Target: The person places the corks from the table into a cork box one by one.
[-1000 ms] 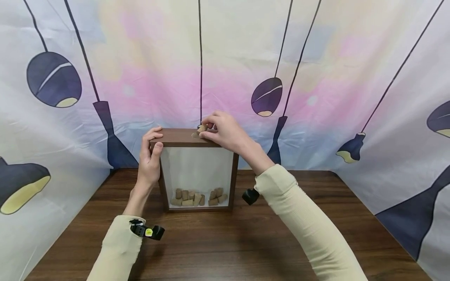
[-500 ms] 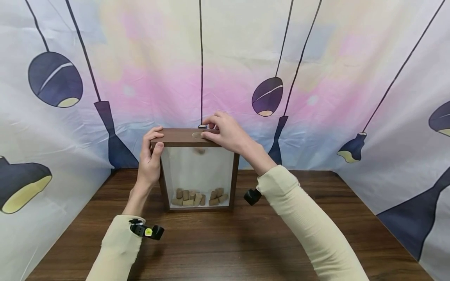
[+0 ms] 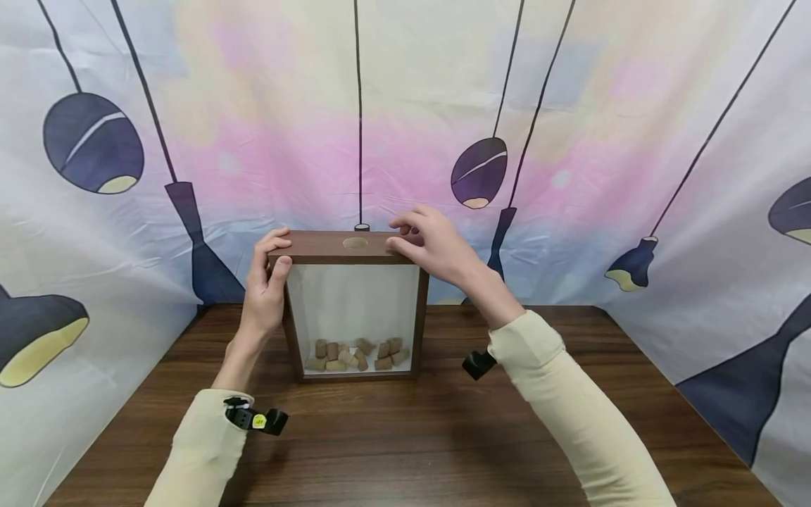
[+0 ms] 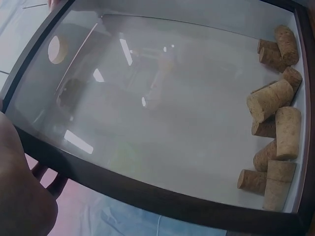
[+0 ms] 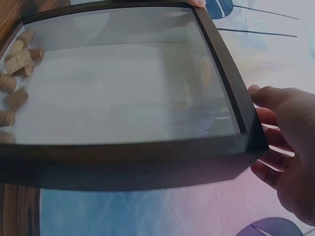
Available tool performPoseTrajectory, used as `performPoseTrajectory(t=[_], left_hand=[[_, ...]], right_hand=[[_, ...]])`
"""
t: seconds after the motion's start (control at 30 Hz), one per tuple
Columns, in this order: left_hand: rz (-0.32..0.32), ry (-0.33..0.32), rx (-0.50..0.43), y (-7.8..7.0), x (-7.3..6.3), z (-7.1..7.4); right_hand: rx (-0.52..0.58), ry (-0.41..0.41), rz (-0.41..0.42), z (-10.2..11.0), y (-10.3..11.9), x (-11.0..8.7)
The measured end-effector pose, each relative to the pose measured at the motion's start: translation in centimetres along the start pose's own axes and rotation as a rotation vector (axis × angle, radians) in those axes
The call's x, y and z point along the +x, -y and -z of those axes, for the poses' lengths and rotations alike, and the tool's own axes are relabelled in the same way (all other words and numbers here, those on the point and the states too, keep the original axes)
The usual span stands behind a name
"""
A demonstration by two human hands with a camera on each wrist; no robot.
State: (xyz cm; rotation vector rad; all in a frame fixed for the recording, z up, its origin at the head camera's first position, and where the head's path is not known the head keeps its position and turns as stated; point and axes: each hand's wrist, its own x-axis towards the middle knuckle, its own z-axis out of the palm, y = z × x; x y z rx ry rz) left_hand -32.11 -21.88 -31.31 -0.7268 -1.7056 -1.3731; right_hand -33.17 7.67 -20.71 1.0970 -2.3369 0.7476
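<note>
A brown-framed shadow box (image 3: 317, 244) with a clear front stands upright on the table, a round hole (image 3: 355, 243) in its top. Several wine corks (image 3: 348, 358) lie along its bottom; the left wrist view shows these corks (image 4: 288, 132) closer, heaped at one end. My left hand (image 3: 265, 296) grips the box's upper left corner, thumb on the front edge and fingers over the top. At the upper right, my right hand (image 3: 441, 246) is at the top edge, its fingers loosely bent and holding nothing. In the right wrist view the right hand's thumb (image 5: 263, 96) reaches the frame's edge.
The dark wood table (image 3: 405, 443) extends around the box. Behind and beside it hangs a cloth backdrop (image 3: 418, 84) printed with lamps. A black wrist camera (image 3: 256, 417) sits on the left wrist and another camera (image 3: 479, 365) on the right.
My right hand has let go of a cork over the hole and moved right. The cork dropped through the box onto the pile, shifting some corks. The left hand keeps its grip.
</note>
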Motion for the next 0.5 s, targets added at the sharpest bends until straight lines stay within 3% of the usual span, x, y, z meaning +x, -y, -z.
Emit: performPoseTrajectory(t=[0.23, 0.4, 0.5], left_hand=[[0.082, 0.108, 0.090, -0.9, -0.1, 1.3], [0.206, 0.158, 0.208, -1.3, -0.7, 2.8], [0.232, 0.177, 0.271, -1.2, -1.2, 3.8]], right_hand=[[-0.014, -0.117, 0.004, 0.7, -1.4, -3.0], [-0.018, -0.109, -0.058, 0.9, -2.5, -5.0], [-0.050, -0.083, -0.089, 0.8, -3.4, -6.3]])
